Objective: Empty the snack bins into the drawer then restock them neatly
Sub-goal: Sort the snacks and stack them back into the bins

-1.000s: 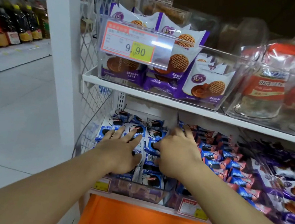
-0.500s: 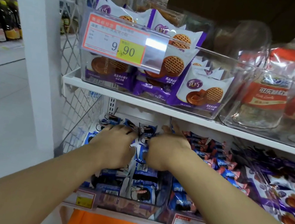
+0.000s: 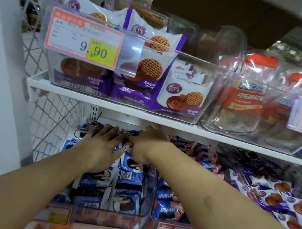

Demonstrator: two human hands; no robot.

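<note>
Pressing: blue cookie packets (image 3: 129, 179) are covered by left hand (image 3: 100, 146), fingers spread flat.
Right hand (image 3: 147, 146): fingertips hidden; grip indeterminable.
Obstruction: white shelf (image 3: 110, 104) overhead.
Adjacent: clear bin (image 3: 149, 191) wall, purple waffle packets (image 3: 276, 200).

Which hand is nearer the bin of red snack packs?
Right. The right hand sits beside the red snack packs; the left hand lies farther left on the blue packs.

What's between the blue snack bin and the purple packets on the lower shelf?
Head view: a bin of blue-and-pink packets sits between the blue snack bin and the purple packets.

Both forearms bare, no sleeves; small mark on right forearm (image 3: 208, 202).
</note>
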